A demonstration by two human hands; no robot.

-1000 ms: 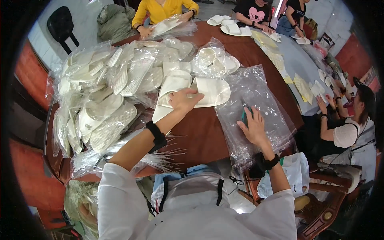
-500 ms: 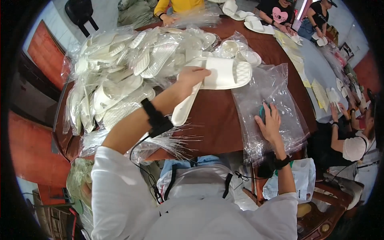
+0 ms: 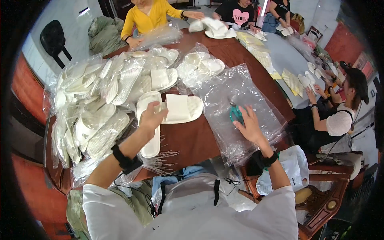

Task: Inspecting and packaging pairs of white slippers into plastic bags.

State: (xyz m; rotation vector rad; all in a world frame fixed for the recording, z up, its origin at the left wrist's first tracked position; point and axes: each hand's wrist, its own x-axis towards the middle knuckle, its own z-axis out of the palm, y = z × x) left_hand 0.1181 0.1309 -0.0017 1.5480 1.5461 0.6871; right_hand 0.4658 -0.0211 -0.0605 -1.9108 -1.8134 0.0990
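Observation:
One white slipper [image 3: 150, 146] lies lengthwise on the brown table, with a second white slipper [image 3: 186, 109] crosswise to its right. My left hand [image 3: 150, 119] rests over the lengthwise slipper; its thumb and fingers are apart, beside the strap of the other. My right hand [image 3: 252, 126] is open, fingers spread, above a stack of clear plastic bags [image 3: 224, 90]. Teal-handled snips [image 3: 237, 115] lie on these bags beside my right fingertips.
A heap of bagged white slippers [image 3: 96, 120] covers the table's left side. Thin white ties [image 3: 160, 163] stick out near the front edge. Another bagged pair [image 3: 200, 66] lies beyond. A person in yellow [image 3: 150, 18] reaches toward slippers [image 3: 218, 29] opposite; others work at right.
The slippers have come down left and nearer me, and my left hand's grip has loosened. My right hand stays over the bags. The view has shifted, showing more of the far side.

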